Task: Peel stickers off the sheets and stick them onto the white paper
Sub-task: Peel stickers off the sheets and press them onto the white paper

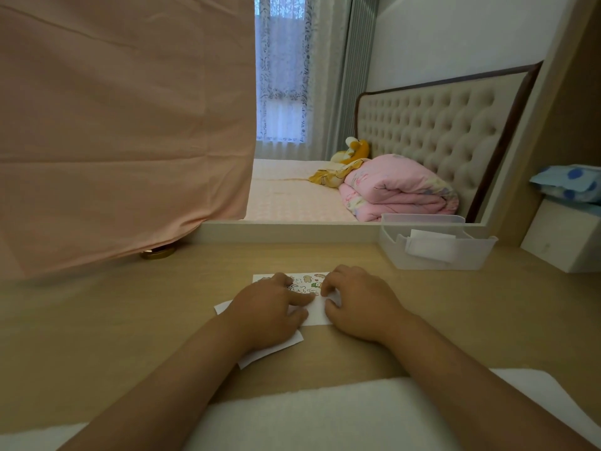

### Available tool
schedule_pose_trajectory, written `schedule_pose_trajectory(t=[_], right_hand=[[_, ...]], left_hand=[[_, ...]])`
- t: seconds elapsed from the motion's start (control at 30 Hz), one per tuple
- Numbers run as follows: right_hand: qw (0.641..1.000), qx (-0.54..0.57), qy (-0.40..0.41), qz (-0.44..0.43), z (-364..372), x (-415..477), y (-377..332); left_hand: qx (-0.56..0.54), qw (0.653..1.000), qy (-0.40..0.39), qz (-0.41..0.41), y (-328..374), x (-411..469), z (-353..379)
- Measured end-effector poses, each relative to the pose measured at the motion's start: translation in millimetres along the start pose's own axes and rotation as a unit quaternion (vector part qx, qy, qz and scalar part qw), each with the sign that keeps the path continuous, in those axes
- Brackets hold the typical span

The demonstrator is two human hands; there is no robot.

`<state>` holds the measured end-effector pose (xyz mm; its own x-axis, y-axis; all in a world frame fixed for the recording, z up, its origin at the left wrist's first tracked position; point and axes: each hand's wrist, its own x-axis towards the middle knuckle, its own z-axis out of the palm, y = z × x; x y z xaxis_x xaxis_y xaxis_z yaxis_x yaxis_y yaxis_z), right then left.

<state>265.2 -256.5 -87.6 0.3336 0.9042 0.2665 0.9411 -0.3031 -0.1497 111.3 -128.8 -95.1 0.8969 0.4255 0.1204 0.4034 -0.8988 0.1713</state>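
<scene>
A small sticker sheet [304, 280] with cartoon animals lies flat on the wooden desk [130, 320]. Just in front of it is a white paper [317, 314], and a second white paper [260, 356] pokes out from under my left palm. My left hand [270, 312] rests flat across the papers, its index finger stretched to the sheet's lower edge. My right hand [356, 302] has its fingers curled, the tips and thumb pinching at the sheet's lower right corner. Whether a sticker has lifted there is hidden.
A clear plastic bin [435, 247] holding white papers stands at the back right. A pink cloth [113, 125] hangs over the desk's back left, above a gold base [158, 253]. White foam padding [325, 415] lines the near edge. A white box [559, 236] sits far right.
</scene>
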Motion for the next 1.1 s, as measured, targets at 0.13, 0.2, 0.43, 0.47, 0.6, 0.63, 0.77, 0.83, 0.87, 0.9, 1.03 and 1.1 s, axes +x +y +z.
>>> schedule_pose_trajectory(t=[0.13,0.2,0.43,0.47,0.6,0.63,0.77,0.83,0.87,0.9,1.03,1.1], right_hand=[[0.999,-0.02,-0.029,-0.028,4,0,0],[0.996,-0.037,-0.063,-0.046,4,0,-4],[0.993,-0.082,-0.067,-0.046,-4,-5,-4],[0.994,-0.082,-0.058,-0.044,-5,-5,-4],[0.997,-0.04,-0.046,-0.049,-2,-8,-7],[0.996,-0.035,-0.057,-0.055,-2,-8,-8],[0.994,-0.074,-0.058,-0.051,-5,-3,-5],[0.995,-0.081,-0.041,-0.039,-5,-1,-1],[0.996,-0.076,-0.034,-0.035,-4,-1,0],[0.997,-0.069,-0.026,-0.034,-3,0,0],[0.998,-0.04,0.007,-0.055,-2,3,-6],[0.997,-0.012,0.025,-0.071,-2,2,-12]], left_hand=[[-0.021,0.999,0.043,-0.013,-1,-2,3],[-0.025,0.998,0.055,-0.027,-1,-2,4],[-0.012,0.998,0.051,-0.025,-2,-1,7],[-0.012,0.998,0.053,-0.022,-3,0,8],[-0.05,0.997,0.06,-0.013,-9,2,11],[-0.062,0.996,0.06,-0.013,-10,2,11],[-0.074,0.995,0.062,-0.014,-11,2,11],[-0.091,0.994,0.052,-0.024,-11,3,10],[-0.116,0.991,0.053,-0.033,-11,3,8],[-0.157,0.985,0.06,-0.044,-11,3,6],[-0.328,0.933,0.137,-0.062,-10,9,-3],[-0.35,0.919,0.171,-0.061,-7,10,-9]])
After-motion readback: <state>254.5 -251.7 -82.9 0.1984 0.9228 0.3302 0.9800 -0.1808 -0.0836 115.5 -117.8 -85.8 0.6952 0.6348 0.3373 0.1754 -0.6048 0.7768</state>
